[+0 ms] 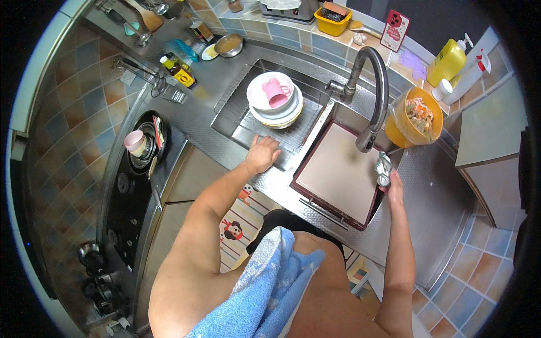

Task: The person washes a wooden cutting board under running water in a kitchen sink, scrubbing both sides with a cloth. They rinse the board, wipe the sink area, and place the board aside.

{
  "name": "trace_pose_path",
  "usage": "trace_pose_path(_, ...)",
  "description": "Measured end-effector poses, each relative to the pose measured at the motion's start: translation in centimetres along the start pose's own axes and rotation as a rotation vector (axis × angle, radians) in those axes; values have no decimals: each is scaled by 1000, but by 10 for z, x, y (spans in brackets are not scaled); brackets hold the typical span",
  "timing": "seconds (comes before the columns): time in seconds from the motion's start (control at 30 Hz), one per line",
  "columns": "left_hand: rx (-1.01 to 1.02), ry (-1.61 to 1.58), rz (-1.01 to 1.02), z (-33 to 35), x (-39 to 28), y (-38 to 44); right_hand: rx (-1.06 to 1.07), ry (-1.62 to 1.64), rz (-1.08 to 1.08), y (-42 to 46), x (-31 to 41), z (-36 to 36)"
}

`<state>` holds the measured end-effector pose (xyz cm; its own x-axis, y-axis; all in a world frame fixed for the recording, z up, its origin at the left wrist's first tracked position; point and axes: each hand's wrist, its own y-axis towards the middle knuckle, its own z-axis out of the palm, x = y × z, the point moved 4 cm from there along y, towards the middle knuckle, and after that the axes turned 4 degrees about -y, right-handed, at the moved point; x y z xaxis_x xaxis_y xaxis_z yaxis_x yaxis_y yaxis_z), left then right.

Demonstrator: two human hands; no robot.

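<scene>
My right hand (pixel 394 188) holds a crumpled silvery-green cloth or wrapper (pixel 383 169) at the right edge of a light cutting board (pixel 338 169) with a dark red rim, which lies over the right sink basin. Bare and with its fingers spread, my left hand (pixel 263 154) rests on the steel edge in front of the left basin. Behind it, a stack of white bowls and plates (pixel 298 101) stands on a wire rack (pixel 310 126), a pink cup (pixel 277 94) lying in the top bowl. The metal faucet (pixel 374 88) arches over the board's far side.
A yellow bin (pixel 395 126) of food scraps stands right of the faucet. Along the ledge are a yellow basket (pixel 333 25), a phone or phone-shaped card (pixel 394 30) and a yellow pump bottle (pixel 448 61). Sauce bottles (pixel 179 74) stand at the back left, near a pan (pixel 148 122) with cups.
</scene>
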<state>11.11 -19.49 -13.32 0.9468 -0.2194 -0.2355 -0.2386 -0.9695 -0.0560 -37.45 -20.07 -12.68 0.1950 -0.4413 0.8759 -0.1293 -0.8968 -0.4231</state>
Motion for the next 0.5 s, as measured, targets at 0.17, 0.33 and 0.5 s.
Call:
trace_pose_path(0.17, 28, 19, -31, 0, -4, -19, -78, 40, -244, 2, 39, -18)
trace_pose_path(0.33, 208, 19, -127, -9, -9, -28, -157, -512, -431, -4, 63, -9)
trace_pose_path(0.5, 76, 46, -115, -11, -6, -41, -312, -268, -391, 8, 60, -9)
